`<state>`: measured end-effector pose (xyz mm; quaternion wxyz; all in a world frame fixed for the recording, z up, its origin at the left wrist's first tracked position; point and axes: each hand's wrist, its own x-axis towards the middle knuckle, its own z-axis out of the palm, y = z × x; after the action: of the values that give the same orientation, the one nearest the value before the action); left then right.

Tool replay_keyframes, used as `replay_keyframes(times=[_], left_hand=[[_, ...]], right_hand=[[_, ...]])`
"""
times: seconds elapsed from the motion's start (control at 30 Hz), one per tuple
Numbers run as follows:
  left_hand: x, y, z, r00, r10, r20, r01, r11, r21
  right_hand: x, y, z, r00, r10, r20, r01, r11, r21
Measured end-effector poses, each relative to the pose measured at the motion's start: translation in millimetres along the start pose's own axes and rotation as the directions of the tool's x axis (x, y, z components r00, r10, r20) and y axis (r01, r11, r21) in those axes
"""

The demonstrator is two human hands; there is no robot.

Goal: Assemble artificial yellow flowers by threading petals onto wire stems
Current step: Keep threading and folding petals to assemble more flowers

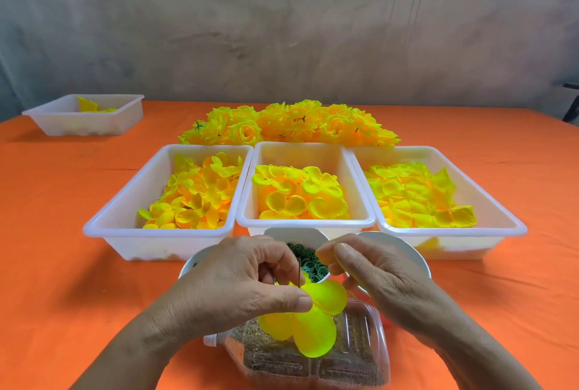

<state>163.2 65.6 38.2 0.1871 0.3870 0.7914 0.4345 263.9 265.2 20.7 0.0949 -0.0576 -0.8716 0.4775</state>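
Left hand [238,277]: thumb and fingers [275,253] clamped on petal layer [313,330], wire stem [299,272] poking up through it.
Right hand [379,277]: fingertips [343,250] pinching small petal [324,259].

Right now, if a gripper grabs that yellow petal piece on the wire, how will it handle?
Likely floppy: the petal piece droops in lobes below the left hand. Probably very light: a fingertip pinch carries it. The thin wire looks apt to bend.
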Motion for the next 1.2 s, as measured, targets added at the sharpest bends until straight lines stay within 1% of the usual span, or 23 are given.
replay_keyframes(times=[0.13,0.23,0.3,0.4,0.5,0.6,0.7,0.9,1.2], left_hand=[[-1,3,1,0.999,0.039,-0.020,-0.038,0.997,0.061],[-2,5,1,0.999,0.047,-0.015,-0.046,0.997,0.069],[-2,5,1,0.999,0.046,-0.016,-0.045,0.997,0.069],[-2,6,3,0.999,0.032,-0.013,-0.031,0.998,0.054],[-2,7,5,0.999,0.036,-0.018,-0.035,0.997,0.070],[-1,7,7,0.999,0.041,-0.032,-0.039,0.996,0.074],[-1,8,8,0.998,0.033,-0.048,-0.030,0.998,0.062],[0,8,11,0.999,0.030,-0.042,-0.023,0.985,0.169],[3,15,5,1.000,0.014,0.020,-0.017,0.989,0.148]], right_hand=[[-2,4,0,0.999,0.035,-0.002,-0.035,0.999,-0.029],[-5,6,-2,0.988,0.117,0.103,-0.110,0.991,-0.070],[-7,4,-3,0.971,0.165,0.174,-0.156,0.986,-0.062],[-7,0,-2,0.956,0.192,0.222,-0.213,0.974,0.073],[-8,-3,-1,0.956,0.198,0.218,-0.249,0.938,0.241],[-7,-5,0,0.955,0.208,0.212,-0.272,0.899,0.344],[-6,-5,1,0.952,0.224,0.211,-0.294,0.865,0.407],[-4,-2,3,0.955,0.216,0.205,-0.281,0.881,0.381],[-1,1,5,0.958,0.213,0.192,-0.272,0.888,0.371]])
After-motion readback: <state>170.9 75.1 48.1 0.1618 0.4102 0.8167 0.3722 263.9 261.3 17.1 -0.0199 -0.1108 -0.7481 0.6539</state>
